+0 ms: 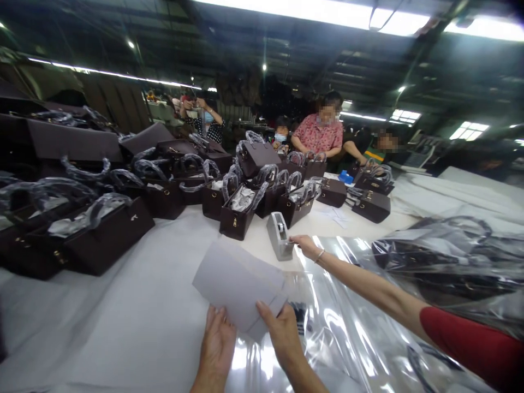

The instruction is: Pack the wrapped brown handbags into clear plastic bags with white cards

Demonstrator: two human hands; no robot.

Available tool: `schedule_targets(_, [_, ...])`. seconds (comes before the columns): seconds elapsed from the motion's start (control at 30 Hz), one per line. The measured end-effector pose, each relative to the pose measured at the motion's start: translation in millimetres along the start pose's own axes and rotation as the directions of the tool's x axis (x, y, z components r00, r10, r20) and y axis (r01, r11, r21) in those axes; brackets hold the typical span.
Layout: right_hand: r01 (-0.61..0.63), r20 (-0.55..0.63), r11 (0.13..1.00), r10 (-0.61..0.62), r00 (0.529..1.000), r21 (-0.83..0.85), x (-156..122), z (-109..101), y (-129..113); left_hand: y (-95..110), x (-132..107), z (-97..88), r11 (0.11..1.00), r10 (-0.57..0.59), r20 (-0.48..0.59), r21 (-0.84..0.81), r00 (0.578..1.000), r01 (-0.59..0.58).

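Note:
Both my hands are low in the view, gripping the near edge of a grey folded card sheet [237, 281] held above the white table [135, 305]. My left hand [216, 344] holds its lower left edge with fingers behind it. My right hand [282, 333] pinches the lower right edge, thumb on top. Clear plastic film [347, 327] lies just right of my hands. A grey tape dispenser [279, 234] stands beyond the sheet.
A co-worker's arm in a red sleeve [470, 344] reaches in from the right, its hand [303, 244] at the tape dispenser. Several dark brown handbags [102, 240] with wrapped handles crowd the left and far table. Wrapped bags [442, 256] lie right. Other people work at the far end.

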State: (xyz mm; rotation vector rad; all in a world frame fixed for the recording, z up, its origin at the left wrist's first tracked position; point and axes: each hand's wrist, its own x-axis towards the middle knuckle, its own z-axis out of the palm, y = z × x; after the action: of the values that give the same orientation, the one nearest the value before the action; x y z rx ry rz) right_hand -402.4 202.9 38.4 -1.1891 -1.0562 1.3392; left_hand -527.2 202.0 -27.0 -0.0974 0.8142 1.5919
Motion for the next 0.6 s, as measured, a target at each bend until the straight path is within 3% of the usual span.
schedule_targets(0.3, [-0.001,0.132,0.999,-0.006,0.991,0.048,11,-6,0,-8,10,-2.5,0.991,-0.075,-0.068,-0.116,0.995,0.067])
schedule_targets(0.47, [0.007,0.111,1.000,-0.010,0.994,0.029,11,0,0,-8,7,-7.0,0.995,-0.066,-0.086,-0.077,0.994,0.060])
schedule_targets(0.6, [-0.039,0.012,0.998,0.039,0.999,0.039,14,-4,9,-9,5,-19.8,0.997,-0.047,-0.062,0.058,0.997,0.051])
